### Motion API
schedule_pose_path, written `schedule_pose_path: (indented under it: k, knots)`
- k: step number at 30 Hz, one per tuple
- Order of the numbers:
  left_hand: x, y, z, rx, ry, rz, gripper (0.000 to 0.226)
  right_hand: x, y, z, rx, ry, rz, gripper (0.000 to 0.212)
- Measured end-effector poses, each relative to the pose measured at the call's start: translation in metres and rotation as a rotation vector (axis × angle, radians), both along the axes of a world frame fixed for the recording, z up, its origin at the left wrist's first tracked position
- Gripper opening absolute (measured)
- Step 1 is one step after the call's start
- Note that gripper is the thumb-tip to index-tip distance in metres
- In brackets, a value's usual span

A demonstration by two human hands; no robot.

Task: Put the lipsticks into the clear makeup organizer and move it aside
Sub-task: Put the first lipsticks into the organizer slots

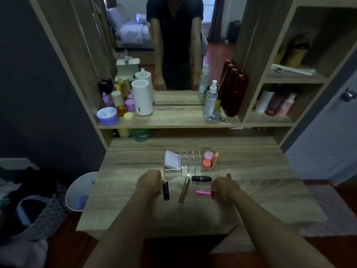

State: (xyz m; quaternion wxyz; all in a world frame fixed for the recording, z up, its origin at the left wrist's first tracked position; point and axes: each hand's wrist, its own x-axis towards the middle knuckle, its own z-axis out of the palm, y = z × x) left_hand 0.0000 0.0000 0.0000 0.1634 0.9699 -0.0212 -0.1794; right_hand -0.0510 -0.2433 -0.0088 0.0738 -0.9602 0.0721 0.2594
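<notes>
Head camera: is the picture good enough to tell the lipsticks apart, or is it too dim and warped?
Head view: dim and soft, with wide-angle bending at the edges; the desk centre stays readable. The black lipstick, gold lipstick and pink lipstick separate clearly. The clear organizer shows glare, its dividers faint.

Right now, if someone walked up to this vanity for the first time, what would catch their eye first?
Probably the two hands at the near edge of the tabletop: the left hand on a black lipstick, the right hand at a pink lipstick. Between them lie a gold tube and another black lipstick. Just behind sits the clear organizer, its middle slots empty.
</notes>
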Motion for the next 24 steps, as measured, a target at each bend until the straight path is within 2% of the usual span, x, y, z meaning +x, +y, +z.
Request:
schedule_pose_path:
  k: [5, 10, 15, 18, 21, 24]
  knots:
    - [0.002, -0.013, -0.014, -0.167, 0.033, -0.022, 0.024, 0.005, 0.003, -0.016, -0.121, -0.028, 0.081, 0.026]
    - [0.002, -0.044, -0.034, -0.227, 0.036, -0.044, 0.027, 0.008, 0.004, -0.013, -0.104, -0.059, 0.076, 0.025]
    - [0.002, -0.062, -0.047, -0.179, -0.024, -0.117, 0.031, 0.018, 0.001, 0.008, 0.079, -0.089, -0.011, 0.025]
    - [0.004, -0.065, -0.049, -0.174, -0.033, -0.126, 0.033, 0.031, -0.002, 0.026, 0.189, -0.117, -0.043, 0.032]
    - [0.011, -0.064, -0.042, -0.265, 0.015, -0.102, 0.034, 0.051, -0.001, 0.047, 0.254, -0.217, 0.009, 0.02]
    - [0.024, -0.059, -0.027, -0.387, 0.024, -0.083, 0.019, 0.076, 0.002, 0.066, 0.306, -0.286, 0.031, 0.014]
